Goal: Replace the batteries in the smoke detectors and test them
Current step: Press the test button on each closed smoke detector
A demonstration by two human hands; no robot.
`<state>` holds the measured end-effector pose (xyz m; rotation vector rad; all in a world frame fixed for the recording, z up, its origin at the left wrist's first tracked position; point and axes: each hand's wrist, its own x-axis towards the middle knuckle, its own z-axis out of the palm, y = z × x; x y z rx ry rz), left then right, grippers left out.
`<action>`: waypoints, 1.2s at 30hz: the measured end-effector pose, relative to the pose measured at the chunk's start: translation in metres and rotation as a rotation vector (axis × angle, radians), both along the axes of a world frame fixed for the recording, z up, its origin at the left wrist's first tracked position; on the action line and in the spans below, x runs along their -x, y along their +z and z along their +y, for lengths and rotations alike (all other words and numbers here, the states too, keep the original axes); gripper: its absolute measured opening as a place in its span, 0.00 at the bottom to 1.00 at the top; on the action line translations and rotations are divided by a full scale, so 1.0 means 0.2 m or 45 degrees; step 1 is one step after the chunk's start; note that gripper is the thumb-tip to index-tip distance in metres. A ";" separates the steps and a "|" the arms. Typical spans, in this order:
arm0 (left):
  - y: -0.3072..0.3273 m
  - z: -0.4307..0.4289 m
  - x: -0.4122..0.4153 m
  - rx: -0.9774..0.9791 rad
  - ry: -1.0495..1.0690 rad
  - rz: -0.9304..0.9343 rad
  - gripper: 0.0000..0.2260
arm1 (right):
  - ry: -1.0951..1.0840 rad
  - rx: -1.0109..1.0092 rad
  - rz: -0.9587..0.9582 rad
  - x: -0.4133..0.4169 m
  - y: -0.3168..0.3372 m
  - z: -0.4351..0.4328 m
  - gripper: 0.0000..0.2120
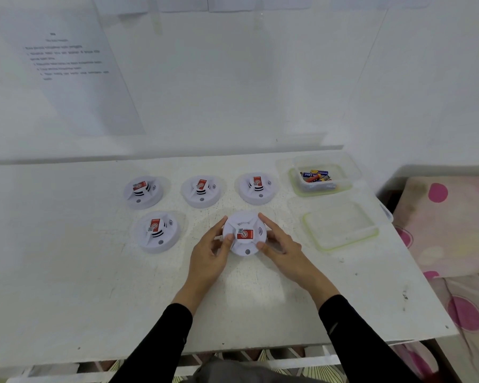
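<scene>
A round white smoke detector (244, 234) with a red label sits face up on the white table (94, 286), near the middle. My left hand (209, 254) grips its left rim with curled fingers and thumb. My right hand (281, 244) grips its right rim the same way. Several more white detectors with red labels lie face up: three in a back row (143, 191) (201, 191) (257, 187) and one at the front left (158, 231). A clear tub (320, 175) at the back right holds several batteries (315, 176).
A second clear tub (340, 226), empty, stands to the right of my right hand. A printed sheet (67, 62) hangs on the wall at the back left. A bed with a pink-dotted cover (451, 230) borders the table's right edge.
</scene>
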<state>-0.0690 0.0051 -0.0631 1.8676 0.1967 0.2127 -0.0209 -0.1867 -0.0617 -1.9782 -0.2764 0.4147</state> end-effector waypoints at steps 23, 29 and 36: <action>-0.03 0.00 -0.01 -0.040 0.000 -0.016 0.20 | 0.000 -0.021 -0.028 0.00 -0.01 0.00 0.27; -0.04 0.00 -0.01 -0.040 0.000 -0.010 0.21 | 0.002 -0.015 -0.034 -0.01 -0.01 0.01 0.27; -0.04 0.01 -0.02 -0.041 -0.008 -0.014 0.21 | -0.002 -0.025 -0.037 -0.01 -0.02 0.01 0.27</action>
